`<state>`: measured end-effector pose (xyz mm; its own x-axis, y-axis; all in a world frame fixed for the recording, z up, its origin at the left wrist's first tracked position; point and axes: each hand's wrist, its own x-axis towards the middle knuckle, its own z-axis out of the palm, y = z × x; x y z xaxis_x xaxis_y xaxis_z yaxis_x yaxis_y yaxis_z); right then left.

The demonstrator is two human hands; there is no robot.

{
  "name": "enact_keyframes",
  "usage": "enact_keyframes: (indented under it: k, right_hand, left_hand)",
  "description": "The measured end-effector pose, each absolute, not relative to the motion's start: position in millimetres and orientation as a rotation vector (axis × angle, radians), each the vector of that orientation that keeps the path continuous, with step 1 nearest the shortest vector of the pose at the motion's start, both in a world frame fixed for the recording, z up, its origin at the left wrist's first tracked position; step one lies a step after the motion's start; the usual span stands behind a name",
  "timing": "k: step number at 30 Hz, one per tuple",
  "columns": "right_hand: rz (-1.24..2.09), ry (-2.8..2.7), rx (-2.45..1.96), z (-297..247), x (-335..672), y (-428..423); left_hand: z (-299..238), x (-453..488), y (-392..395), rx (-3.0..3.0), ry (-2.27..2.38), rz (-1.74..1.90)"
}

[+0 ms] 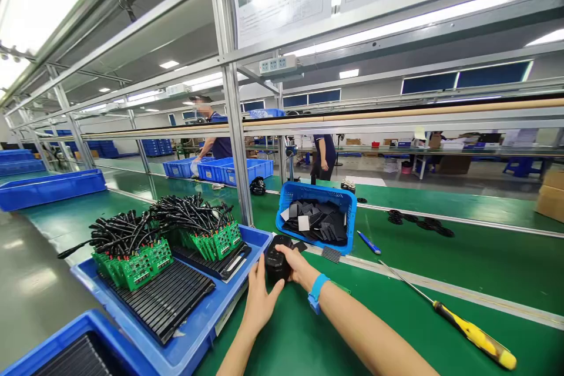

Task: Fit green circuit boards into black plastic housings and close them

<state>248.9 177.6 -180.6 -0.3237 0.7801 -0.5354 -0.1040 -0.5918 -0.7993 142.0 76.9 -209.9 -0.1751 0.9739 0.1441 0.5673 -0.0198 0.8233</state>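
A black housing with faceted edges and small pale lettering stands on the green bench beside the blue tray. My right hand, with a blue band at the wrist, is closed on its right side, thumb over the top. On the left side my left hand has its fingers stretched out and thumb apart; fingertips are close to or touching the housing. Just behind is a blue basket of thin dark pads, with a ribbed pad lying before it.
At left, a blue tray holds green circuit boards with black cables on black slotted racks. A blue utility knife, a long yellow-handled screwdriver and black discs lie right. A metal post rises behind; people stand beyond.
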Motion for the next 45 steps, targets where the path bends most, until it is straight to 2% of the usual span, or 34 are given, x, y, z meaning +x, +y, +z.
enact_keyframes:
  k: [3,8,10,12,14,16,19,23,27,31,34,36,38,40,42,45]
  right_hand:
    - [1.915,-1.027,-1.388,-178.8,239.7,182.4]
    - [1.805,-1.456,-1.448,-171.2,287.5,181.3]
    - [1.640,-1.758,-1.399,-167.9,327.3,169.2]
    - [1.337,-2.068,-1.440,-168.1,369.0,150.6]
    - [1.067,-2.218,-1.609,-174.2,404.8,129.7]
    - [0.967,-2.267,-1.751,-186.3,430.9,111.7]
    - [1.054,-2.244,-1.739,-209.4,454.5,97.0]
    - [1.344,-1.882,-1.646,-229.8,472.5,96.5]
    - [1.781,-1.386,-1.428,-230.0,481.8,98.3]
    - [1.913,-0.965,-1.225,-213.2,482.7,98.0]
    - [1.959,-0.681,-1.015,-192.4,483.6,96.8]
    - [1.998,-0.581,-0.889,-179.6,486.4,95.4]
    - [2.008,-0.576,-0.817,-171.2,490.6,94.2]
    - [1.946,-0.664,-0.865,-168.2,495.0,93.7]
    - [1.815,-0.862,-1.036,-169.1,498.3,93.5]
    - [1.469,-1.339,-1.378,-172.5,498.9,91.5]
  left_hand:
    - [-210.5,145.2,98.0,1.940,1.961,0.850]
    - [-195.8,149.6,110.9,2.020,2.142,0.619]
    - [-184.9,151.2,110.8,2.051,2.228,0.505]
    - [-172.3,154.1,113.9,2.095,2.344,0.430]
    - [-161.0,157.7,123.1,2.154,2.418,0.406]
    - [-154.0,160.8,137.0,2.203,2.423,0.353]
    - [-151.2,163.2,157.1,2.225,2.401,0.232]
    - [-149.0,165.1,166.7,2.253,2.428,0.166]
    - [-143.9,167.9,164.7,2.325,2.403,0.080]
    - [-139.8,167.2,165.7,2.340,2.397,0.042]
    - [-134.1,169.4,166.1,2.357,2.455,0.140]
    - [-130.4,177.9,164.2,2.355,2.454,0.481]
    - [-130.9,194.1,160.1,2.121,2.179,1.022]
    - [-138.4,216.3,153.3,1.637,1.614,1.309]
    - [-152.8,239.8,143.7,1.267,1.146,1.202]
    - [-179.2,266.5,126.6,1.029,0.875,1.007]
